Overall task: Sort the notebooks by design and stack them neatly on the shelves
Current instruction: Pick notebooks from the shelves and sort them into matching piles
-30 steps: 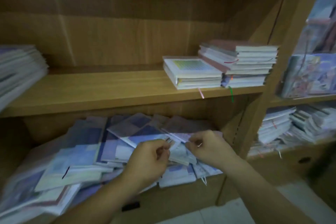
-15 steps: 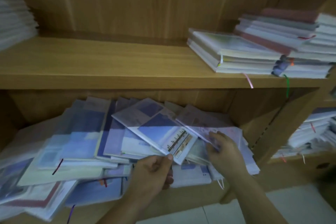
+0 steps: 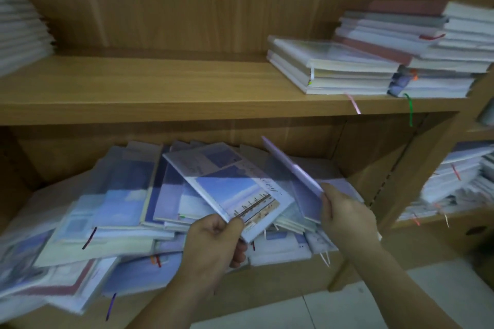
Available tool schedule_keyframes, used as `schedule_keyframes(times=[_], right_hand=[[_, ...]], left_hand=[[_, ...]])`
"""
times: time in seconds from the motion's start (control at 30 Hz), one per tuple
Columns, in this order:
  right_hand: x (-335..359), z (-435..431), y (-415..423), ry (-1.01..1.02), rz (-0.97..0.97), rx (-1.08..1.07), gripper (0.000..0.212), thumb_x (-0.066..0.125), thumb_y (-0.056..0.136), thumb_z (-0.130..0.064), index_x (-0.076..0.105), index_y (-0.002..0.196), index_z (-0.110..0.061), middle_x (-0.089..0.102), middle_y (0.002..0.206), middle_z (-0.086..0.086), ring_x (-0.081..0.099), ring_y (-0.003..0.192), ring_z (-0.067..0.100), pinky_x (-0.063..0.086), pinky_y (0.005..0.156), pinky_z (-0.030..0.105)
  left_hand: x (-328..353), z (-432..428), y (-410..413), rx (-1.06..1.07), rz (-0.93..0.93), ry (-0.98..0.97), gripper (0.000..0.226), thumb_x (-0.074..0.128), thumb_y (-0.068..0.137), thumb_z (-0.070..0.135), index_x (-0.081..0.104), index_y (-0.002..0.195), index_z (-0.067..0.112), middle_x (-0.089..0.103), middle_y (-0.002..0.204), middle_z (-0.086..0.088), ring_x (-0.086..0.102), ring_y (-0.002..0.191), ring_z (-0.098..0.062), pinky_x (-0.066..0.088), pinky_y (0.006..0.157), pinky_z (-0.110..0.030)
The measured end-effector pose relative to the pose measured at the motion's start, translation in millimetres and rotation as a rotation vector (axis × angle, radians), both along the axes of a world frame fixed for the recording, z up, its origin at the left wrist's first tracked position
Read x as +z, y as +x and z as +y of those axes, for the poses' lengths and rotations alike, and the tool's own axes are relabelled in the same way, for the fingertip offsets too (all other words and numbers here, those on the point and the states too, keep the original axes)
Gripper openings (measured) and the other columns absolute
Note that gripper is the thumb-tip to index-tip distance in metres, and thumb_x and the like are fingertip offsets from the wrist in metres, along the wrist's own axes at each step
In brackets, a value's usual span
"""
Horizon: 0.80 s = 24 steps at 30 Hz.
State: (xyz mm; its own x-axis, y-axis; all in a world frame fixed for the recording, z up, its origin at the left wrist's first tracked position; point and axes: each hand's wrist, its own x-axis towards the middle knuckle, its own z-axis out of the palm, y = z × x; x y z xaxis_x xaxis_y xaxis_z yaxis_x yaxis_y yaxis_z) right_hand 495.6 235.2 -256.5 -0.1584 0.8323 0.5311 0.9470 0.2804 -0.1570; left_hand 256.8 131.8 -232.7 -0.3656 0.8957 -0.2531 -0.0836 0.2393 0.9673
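A loose heap of blue and lilac notebooks (image 3: 115, 211) fills the lower shelf. My left hand (image 3: 216, 243) pinches the near corner of a blue sky-photo notebook (image 3: 227, 184) lying on top of the heap. My right hand (image 3: 344, 211) grips a lilac notebook (image 3: 294, 168) by its near edge and holds it tilted up on edge. On the upper shelf (image 3: 160, 88) at the right lie two neat stacks: a low pale stack (image 3: 334, 69) and a taller stack (image 3: 427, 43) behind it.
Another pile of notebooks (image 3: 21, 29) sits at the upper shelf's far left. A wooden upright (image 3: 417, 176) divides this bay from a right bay holding more notebook stacks (image 3: 459, 181). Ribbon bookmarks hang over the shelf edges. Tiled floor (image 3: 374, 307) shows below.
The view moved closer and down. My right hand lifted the lilac notebook up on edge off the heap. My left hand took hold of the sky-photo notebook's corner.
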Motion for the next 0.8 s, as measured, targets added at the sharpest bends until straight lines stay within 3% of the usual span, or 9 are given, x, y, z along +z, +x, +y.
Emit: schedule_keyframes(times=[0.07, 0.17, 0.27, 0.37, 0.43, 0.53, 0.63, 0.7, 0.8], right_hand=[[11, -20, -25, 0.104, -0.057, 0.056, 0.020, 0.082, 0.075, -0.004, 0.072, 0.089, -0.014, 0.048, 0.045, 0.000, 0.041, 0.032, 0.024, 0.020, 0.038, 0.023], [11, -49, -63, 0.111, -0.082, 0.211, 0.003, 0.074, 0.084, -0.027, 0.071, 0.084, -0.025, 0.059, 0.054, -0.001, 0.056, 0.043, 0.023, 0.025, 0.044, 0.024], [13, -55, -74, -0.045, 0.024, 0.253, 0.030, 0.053, 0.093, -0.052, 0.072, 0.087, -0.030, 0.066, 0.067, -0.004, 0.063, 0.064, 0.017, 0.043, 0.052, 0.029], [6, -42, -60, -0.285, 0.266, 0.269, 0.044, 0.041, 0.093, -0.061, 0.072, 0.115, -0.038, 0.073, 0.107, -0.006, 0.064, 0.104, 0.016, 0.054, 0.084, 0.033], [-4, -35, -49, -0.371, 0.285, 0.153, 0.055, 0.042, 0.091, -0.070, 0.061, 0.134, -0.041, 0.060, 0.139, 0.002, 0.053, 0.131, 0.024, 0.047, 0.105, 0.040], [-12, -29, -40, -0.573, 0.402, 0.045, 0.068, 0.053, 0.083, -0.077, 0.055, 0.140, -0.042, 0.057, 0.133, 0.002, 0.053, 0.126, 0.024, 0.048, 0.104, 0.041], [-16, -24, -34, -0.522, 0.425, 0.080, 0.073, 0.046, 0.075, -0.090, 0.058, 0.134, -0.049, 0.060, 0.119, -0.001, 0.057, 0.116, 0.024, 0.052, 0.096, 0.043], [-16, -27, -38, -0.513, 0.397, 0.099, 0.065, 0.046, 0.074, -0.092, 0.057, 0.129, -0.059, 0.057, 0.130, -0.003, 0.051, 0.125, 0.024, 0.049, 0.100, 0.046], [-5, -39, -52, -0.526, 0.340, 0.088, 0.057, 0.054, 0.082, -0.078, 0.055, 0.134, -0.056, 0.045, 0.146, -0.008, 0.035, 0.140, 0.017, 0.038, 0.112, 0.046]], left_hand=[[-1, -7, 0, -0.052, 0.016, -0.015, 0.031, 0.067, 0.096, 0.016, 0.062, 0.072, -0.003, 0.070, 0.066, -0.024, 0.064, 0.051, -0.029, 0.057, 0.054, -0.036], [-5, -14, 4, -0.087, -0.004, -0.019, 0.027, 0.067, 0.097, 0.016, 0.066, 0.077, -0.002, 0.073, 0.072, -0.022, 0.074, 0.068, -0.036, 0.064, 0.067, -0.043], [-6, -17, 4, -0.065, -0.074, 0.005, 0.018, 0.065, 0.099, 0.016, 0.074, 0.091, 0.003, 0.077, 0.083, -0.016, 0.077, 0.077, -0.033, 0.064, 0.077, -0.048], [-3, -18, -3, -0.021, -0.200, 0.003, 0.012, 0.062, 0.100, 0.011, 0.073, 0.102, 0.006, 0.079, 0.091, -0.012, 0.077, 0.085, -0.031, 0.064, 0.076, -0.043], [-2, -19, -5, -0.013, -0.230, 0.005, 0.009, 0.062, 0.099, 0.007, 0.069, 0.105, 0.004, 0.079, 0.092, -0.012, 0.077, 0.085, -0.031, 0.064, 0.072, -0.041], [0, -18, -4, -0.031, -0.202, 0.005, 0.008, 0.062, 0.099, 0.003, 0.065, 0.106, 0.005, 0.079, 0.091, -0.010, 0.077, 0.082, -0.032, 0.064, 0.071, -0.046], [2, -19, -2, -0.077, -0.139, 0.021, 0.011, 0.059, 0.100, 0.000, 0.064, 0.106, 0.008, 0.079, 0.087, -0.007, 0.076, 0.077, -0.033, 0.063, 0.074, -0.055], [3, -19, -1, -0.099, -0.109, 0.029, 0.013, 0.057, 0.100, 0.000, 0.065, 0.106, 0.009, 0.079, 0.086, -0.005, 0.077, 0.075, -0.029, 0.064, 0.072, -0.052], [4, -20, -1, -0.128, -0.097, 0.033, 0.017, 0.057, 0.101, 0.003, 0.068, 0.106, 0.014, 0.079, 0.086, -0.002, 0.076, 0.072, -0.025, 0.064, 0.066, -0.043]])
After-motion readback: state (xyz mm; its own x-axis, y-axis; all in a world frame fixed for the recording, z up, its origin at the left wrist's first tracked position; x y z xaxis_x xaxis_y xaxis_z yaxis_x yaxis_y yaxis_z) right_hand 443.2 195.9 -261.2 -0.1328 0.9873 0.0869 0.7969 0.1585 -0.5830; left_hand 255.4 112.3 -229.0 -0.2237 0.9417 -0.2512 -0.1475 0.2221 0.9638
